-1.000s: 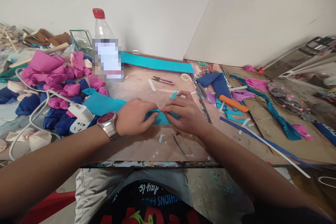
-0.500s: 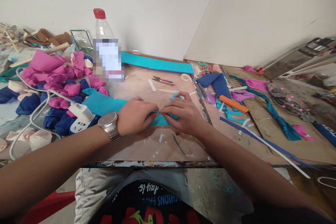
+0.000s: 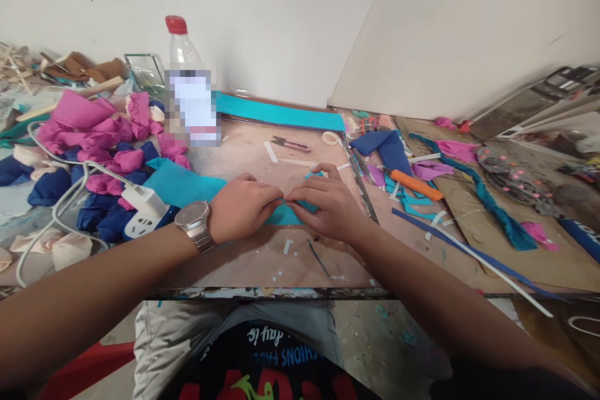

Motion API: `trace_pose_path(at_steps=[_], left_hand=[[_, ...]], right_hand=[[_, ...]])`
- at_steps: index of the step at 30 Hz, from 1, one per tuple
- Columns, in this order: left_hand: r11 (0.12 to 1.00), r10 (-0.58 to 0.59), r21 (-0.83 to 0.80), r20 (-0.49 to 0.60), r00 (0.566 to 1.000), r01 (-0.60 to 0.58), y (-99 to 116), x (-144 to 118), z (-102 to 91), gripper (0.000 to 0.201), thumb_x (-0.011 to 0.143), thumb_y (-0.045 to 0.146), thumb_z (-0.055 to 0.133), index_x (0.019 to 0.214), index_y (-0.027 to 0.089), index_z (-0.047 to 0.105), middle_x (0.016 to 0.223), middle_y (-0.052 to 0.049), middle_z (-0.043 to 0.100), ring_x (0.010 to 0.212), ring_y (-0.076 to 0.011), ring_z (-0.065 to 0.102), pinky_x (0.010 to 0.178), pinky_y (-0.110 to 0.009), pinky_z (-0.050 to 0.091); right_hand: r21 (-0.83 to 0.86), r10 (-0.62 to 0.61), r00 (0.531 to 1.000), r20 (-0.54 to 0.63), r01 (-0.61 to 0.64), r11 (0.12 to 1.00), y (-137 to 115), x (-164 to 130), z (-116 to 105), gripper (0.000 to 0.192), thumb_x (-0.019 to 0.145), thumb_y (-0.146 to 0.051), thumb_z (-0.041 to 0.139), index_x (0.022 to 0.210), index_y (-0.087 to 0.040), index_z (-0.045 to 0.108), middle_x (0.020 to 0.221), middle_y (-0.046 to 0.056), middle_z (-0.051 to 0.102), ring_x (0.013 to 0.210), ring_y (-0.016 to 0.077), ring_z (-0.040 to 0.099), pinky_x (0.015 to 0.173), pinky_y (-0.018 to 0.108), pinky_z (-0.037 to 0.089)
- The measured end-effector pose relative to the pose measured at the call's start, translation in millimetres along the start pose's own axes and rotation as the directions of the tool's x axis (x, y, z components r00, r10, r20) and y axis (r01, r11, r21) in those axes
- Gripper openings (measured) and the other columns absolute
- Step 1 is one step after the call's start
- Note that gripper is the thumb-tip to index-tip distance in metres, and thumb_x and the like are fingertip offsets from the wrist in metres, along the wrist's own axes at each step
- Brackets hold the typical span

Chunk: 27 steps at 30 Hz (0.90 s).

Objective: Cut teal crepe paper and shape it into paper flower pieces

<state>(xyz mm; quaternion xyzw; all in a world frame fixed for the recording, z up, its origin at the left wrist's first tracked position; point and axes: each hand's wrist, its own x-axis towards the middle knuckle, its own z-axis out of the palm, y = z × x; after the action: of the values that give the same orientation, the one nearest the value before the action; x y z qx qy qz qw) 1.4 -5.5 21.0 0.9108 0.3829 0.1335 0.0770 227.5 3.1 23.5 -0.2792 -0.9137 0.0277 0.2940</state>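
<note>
A teal foam piece point(image 3: 282, 215) lies on the brown worktable point(image 3: 262, 256) in front of me. My left hand point(image 3: 244, 207), with a metal watch on its wrist, pinches the piece's upper edge. Fingertips of my right hand point(image 3: 325, 206) meet the left ones on the same edge, and its index finger curls over a teal tip at the far side. Most of the piece is hidden under both hands. A larger teal sheet point(image 3: 180, 184) lies just left of my left hand.
Pink, navy and cream foam roses point(image 3: 100, 153) pile at the left around a white power strip point(image 3: 143, 209) and cable. A red-capped bottle point(image 3: 190, 90), teal strip point(image 3: 281, 114), small snips point(image 3: 290, 144), tape ring point(image 3: 331, 137), metal ruler point(image 3: 360, 178), orange cutter point(image 3: 416, 185) and foam scraps surround the hands.
My fingertips have shifted slightly along the teal piece's edge and drawn closer together; the hands stay in the same spot and nothing else has moved.
</note>
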Motion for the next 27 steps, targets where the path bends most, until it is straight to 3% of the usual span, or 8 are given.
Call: trace_pose_path(at_steps=[9, 16, 27], left_hand=[[0.999, 0.015, -0.048, -0.009, 1.0, -0.015, 0.3, -0.8, 1.0, 0.034, 0.105, 0.03, 0.039, 0.093, 0.019, 0.07, 0.082, -0.006, 0.075, 0.077, -0.0214, 0.07, 0.087, -0.039, 0.046], [0.995, -0.098, -0.035, 0.011, 0.995, 0.098, 1.1, -0.5, -2.9, 0.035, 0.104, 0.03, 0.038, 0.096, 0.018, 0.07, 0.08, -0.007, 0.074, 0.075, -0.0236, 0.067, 0.083, -0.039, 0.046], [0.966, -0.259, 0.025, -0.01, 0.966, 0.259, 1.2, -0.9, -4.9, 0.032, 0.1, 0.029, 0.039, 0.1, 0.019, 0.07, 0.082, -0.008, 0.073, 0.077, -0.0272, 0.066, 0.063, -0.037, 0.036]], right_hand=[[0.04, 0.064, 0.997, 0.032, -0.065, 0.997, 0.3, 1.3, 0.5, 0.008, 0.093, -0.024, 0.064, 0.086, -0.022, 0.07, 0.083, 0.001, 0.076, 0.082, 0.0187, 0.066, 0.094, 0.042, 0.035], [0.041, 0.115, 0.993, 0.028, -0.116, 0.992, 3.0, 0.9, -2.3, 0.007, 0.09, -0.021, 0.064, 0.084, -0.021, 0.067, 0.082, 0.0, 0.075, 0.081, 0.0182, 0.065, 0.095, 0.042, 0.034], [0.014, 0.148, 0.989, -0.014, -0.147, 0.989, 13.8, 0.2, -8.0, 0.006, 0.087, -0.02, 0.064, 0.082, -0.021, 0.066, 0.081, 0.001, 0.075, 0.077, 0.018, 0.066, 0.093, 0.041, 0.037]])
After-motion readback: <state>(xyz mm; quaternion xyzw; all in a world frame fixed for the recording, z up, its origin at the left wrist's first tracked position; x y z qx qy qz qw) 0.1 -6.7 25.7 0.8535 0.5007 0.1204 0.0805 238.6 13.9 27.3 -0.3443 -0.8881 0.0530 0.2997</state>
